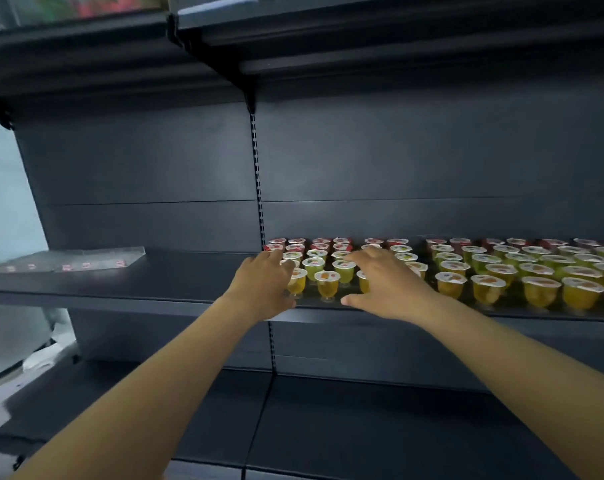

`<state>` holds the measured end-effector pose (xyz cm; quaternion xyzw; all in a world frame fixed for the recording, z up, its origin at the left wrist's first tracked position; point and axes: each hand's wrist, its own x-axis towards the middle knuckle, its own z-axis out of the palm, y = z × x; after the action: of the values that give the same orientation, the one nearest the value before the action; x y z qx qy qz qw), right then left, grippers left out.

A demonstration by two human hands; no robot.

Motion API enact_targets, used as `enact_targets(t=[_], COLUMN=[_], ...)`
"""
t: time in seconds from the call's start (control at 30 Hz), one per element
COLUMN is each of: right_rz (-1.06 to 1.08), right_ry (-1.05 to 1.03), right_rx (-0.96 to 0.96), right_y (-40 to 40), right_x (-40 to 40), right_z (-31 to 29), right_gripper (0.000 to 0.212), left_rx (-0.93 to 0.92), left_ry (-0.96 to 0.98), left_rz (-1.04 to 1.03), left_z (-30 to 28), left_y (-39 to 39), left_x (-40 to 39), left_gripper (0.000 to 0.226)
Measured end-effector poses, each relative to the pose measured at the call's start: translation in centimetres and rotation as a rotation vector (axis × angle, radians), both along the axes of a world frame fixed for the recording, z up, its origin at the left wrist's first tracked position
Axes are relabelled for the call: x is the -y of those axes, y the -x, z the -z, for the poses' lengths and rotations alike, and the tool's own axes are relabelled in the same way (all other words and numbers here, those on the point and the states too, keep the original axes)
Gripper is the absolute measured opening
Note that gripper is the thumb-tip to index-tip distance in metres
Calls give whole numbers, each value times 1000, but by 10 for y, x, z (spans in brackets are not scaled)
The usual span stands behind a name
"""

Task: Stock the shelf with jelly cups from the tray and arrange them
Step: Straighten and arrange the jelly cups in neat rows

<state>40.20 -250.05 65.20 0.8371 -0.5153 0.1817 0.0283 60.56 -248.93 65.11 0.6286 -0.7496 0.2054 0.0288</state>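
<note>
Shelf [155, 282]: jelly cups [323, 268] between both hands

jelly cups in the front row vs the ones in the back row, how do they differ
The front-row jelly cups hold yellow-orange jelly; the back-row jelly cups look red. The front-row cups show their clear sides and small feet, while of the back-row cups little but the lids shows behind the rows ahead. Both stand upright on the same dark shelf, with white lids bearing a fruit picture.

Yellow, green, red jelly cups [480, 289]; black shelf [120, 289].
</note>
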Motion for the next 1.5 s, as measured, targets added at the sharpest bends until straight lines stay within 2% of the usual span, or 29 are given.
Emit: enact_targets(t=[0.1,0.2,0.27,0.37,0.47,0.57,0.67,0.9,1.1,1.23,1.5], right_rz=[28,60,88,125,193,202,159,84,-25,-90,-105], right_ry=[-29,-51,-81,-102,-105,-120,-143,-148,-226,-268,-305], right_rx=[9,24,110,317,516,683,764,973,1076,1065,913], right_y=[-30,-45,-52,-58,-63,-66,-67,-69,-105,-130,-138], right_x=[13,34,53,84,115,142,159,169,173,181,185], right_z=[9,20,31,50,70,89,104,122,116,115,119], right_gripper=[77,76,75,70,61,44,35,43,44,43,43], left_rx=[5,-83,-271,-692,-1015,-1201,-1216,-1244,-1317,-1350,-1300], left_ry=[3,-43,-82,-148,-170,-159,-137,-13,88,107,155], left_rz=[25,49,78,130,154,198,237,321,299,257,244], left_z=[8,20,33,54,76,96,109,123,124,128,134], left_y=[-34,-53,-60,-61,-55,-49,-46,-51,-94,-120,-127], left_x=[19,44,66,100,130,157,178,188,187,190,194], left_gripper=[62,64,63,65,64,64,59,51,48,47,46])
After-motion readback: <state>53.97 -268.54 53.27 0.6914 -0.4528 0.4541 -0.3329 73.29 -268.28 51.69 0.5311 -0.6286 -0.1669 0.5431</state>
